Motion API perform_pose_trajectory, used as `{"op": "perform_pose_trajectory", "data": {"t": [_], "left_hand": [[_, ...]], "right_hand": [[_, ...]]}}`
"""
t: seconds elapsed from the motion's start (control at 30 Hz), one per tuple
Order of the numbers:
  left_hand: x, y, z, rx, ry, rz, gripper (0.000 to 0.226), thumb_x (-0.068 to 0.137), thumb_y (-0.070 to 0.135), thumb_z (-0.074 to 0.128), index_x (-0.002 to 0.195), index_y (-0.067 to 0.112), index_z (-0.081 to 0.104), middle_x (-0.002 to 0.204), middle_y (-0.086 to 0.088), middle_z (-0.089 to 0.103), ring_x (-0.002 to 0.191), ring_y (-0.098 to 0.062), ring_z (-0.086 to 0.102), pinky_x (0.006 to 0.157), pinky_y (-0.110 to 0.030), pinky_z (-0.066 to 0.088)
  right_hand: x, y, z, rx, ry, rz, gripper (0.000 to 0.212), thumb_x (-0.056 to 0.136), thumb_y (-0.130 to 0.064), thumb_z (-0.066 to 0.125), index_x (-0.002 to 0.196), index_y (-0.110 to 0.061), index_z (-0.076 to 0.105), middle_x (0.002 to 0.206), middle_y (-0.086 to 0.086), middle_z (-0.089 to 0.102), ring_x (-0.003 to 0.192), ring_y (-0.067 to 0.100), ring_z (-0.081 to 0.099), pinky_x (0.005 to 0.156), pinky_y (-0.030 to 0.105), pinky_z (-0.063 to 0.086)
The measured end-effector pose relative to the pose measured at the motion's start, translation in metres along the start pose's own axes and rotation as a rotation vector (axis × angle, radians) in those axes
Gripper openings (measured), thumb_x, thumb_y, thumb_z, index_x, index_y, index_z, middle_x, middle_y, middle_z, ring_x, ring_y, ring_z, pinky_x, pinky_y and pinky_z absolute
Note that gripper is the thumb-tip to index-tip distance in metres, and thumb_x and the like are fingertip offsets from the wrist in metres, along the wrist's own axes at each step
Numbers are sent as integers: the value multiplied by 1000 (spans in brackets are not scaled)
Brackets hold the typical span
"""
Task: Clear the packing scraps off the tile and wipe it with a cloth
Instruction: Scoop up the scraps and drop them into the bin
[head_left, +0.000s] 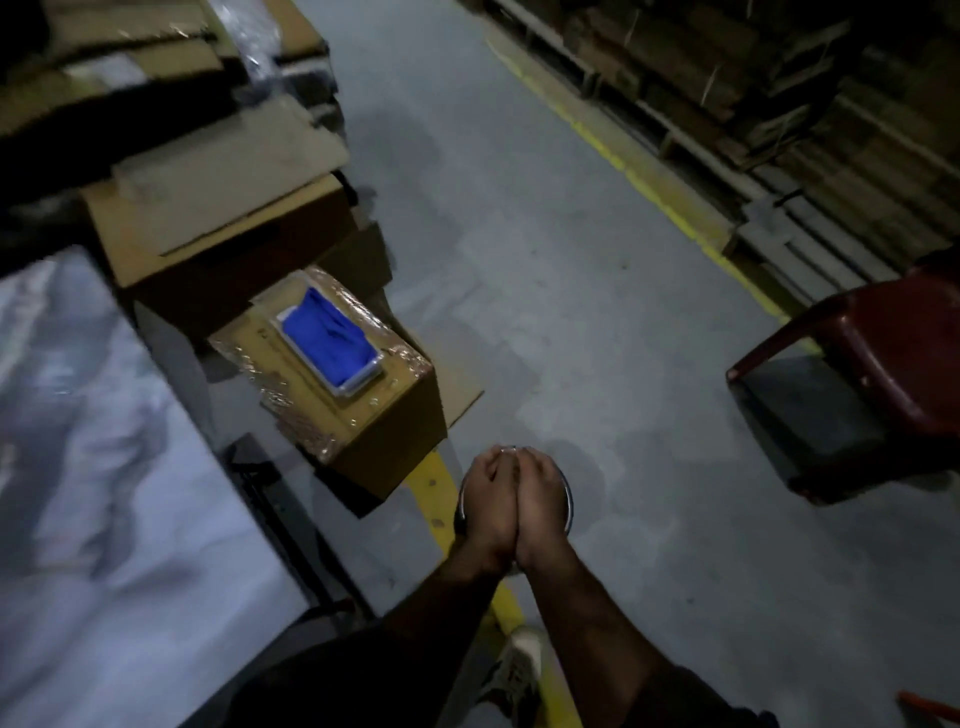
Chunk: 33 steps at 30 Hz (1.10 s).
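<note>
Both hands, the left hand (488, 506) and right hand (540, 506), press together, fingers curled, over a round metal bin (567, 512); whether they hold scraps cannot be told; the blue cloth (328, 332) lies forward-left, nearer the left, the tile (104, 493) farther left

Bare forearms, what looks like dark short sleeves and dark trousers, and a pale lace-up shoe (519, 670).
</note>
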<state>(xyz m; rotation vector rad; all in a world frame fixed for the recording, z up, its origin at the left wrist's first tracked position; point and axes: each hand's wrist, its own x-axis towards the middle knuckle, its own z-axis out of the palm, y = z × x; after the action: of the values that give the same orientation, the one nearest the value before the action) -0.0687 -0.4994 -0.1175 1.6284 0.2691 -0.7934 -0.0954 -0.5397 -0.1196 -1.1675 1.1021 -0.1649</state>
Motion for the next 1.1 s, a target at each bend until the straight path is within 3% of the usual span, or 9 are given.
{"op": "perform_pose_trajectory", "data": {"t": [0.1, 0.2, 0.43, 0.53, 0.63, 0.73, 0.83, 1.0, 1.1], "left_hand": [[-42, 47, -34, -22, 61, 121, 27, 105, 26, 51, 126, 13, 61, 122, -10, 68, 115, -23, 65, 105, -40, 51], [-78, 86, -78, -38, 142, 213, 18, 103, 21, 53, 118, 20, 63, 113, 0, 71, 104, -10, 66, 82, -10, 49], [-161, 125, -228, -86, 288, 365, 20, 105, 22, 50, 114, 14, 66, 112, -4, 71, 106, -19, 66, 95, -34, 53], [-186, 116, -302, -102, 336, 432, 17, 105, 22, 51, 111, 15, 66, 107, -2, 71, 98, -18, 69, 79, -22, 55], [-210, 101, -375, -142, 419, 427, 19, 105, 27, 51, 113, 18, 66, 106, 2, 71, 93, -9, 68, 66, -9, 49], [-228, 84, -444, -157, 479, 432, 19, 106, 33, 49, 113, 24, 64, 104, 9, 70, 89, -1, 67, 66, -9, 48], [-245, 68, -503, -194, 556, 436, 27, 106, 30, 49, 119, 12, 64, 108, -1, 71, 93, -9, 68, 67, -12, 50], [-263, 43, -579, -259, 700, 417, 14, 104, 31, 53, 109, 23, 63, 103, 1, 69, 91, -13, 66, 68, -18, 50], [-267, 30, -614, -286, 789, 400, 17, 103, 28, 57, 114, 17, 64, 111, -9, 69, 99, -21, 66, 73, -25, 51]], "right_hand": [[-49, -37, 22, 2, -93, -71, 28, 96, -44, 55, 103, -18, 63, 98, 3, 71, 88, 24, 68, 72, 35, 52], [-95, -66, 57, -26, -169, -140, 33, 90, -48, 57, 101, -19, 64, 97, 5, 72, 89, 27, 69, 78, 41, 54], [-207, -78, 165, -156, -404, -267, 15, 102, -28, 55, 99, -17, 64, 102, 14, 71, 96, 35, 68, 82, 44, 56], [-257, -61, 219, -126, -443, -306, 12, 101, -20, 56, 95, -15, 66, 98, 10, 72, 94, 28, 70, 69, 31, 53], [-310, -34, 272, -177, -557, -317, 12, 101, -23, 56, 97, -18, 65, 96, 6, 71, 90, 23, 69, 71, 32, 53], [-358, -5, 322, -207, -585, -325, 17, 102, -24, 53, 98, -17, 67, 95, 3, 72, 92, 18, 71, 67, 26, 53], [-400, 20, 362, -243, -669, -315, 17, 103, -27, 54, 101, -16, 67, 98, 3, 72, 92, 15, 71, 67, 25, 56], [-441, 45, 406, -414, -783, -351, 16, 102, -33, 57, 107, -18, 62, 106, 3, 68, 96, 16, 67, 86, 43, 60], [-447, 59, 430, -545, -803, -448, 18, 101, -34, 59, 112, -20, 59, 114, 3, 64, 97, 13, 63, 89, 39, 57]]}}
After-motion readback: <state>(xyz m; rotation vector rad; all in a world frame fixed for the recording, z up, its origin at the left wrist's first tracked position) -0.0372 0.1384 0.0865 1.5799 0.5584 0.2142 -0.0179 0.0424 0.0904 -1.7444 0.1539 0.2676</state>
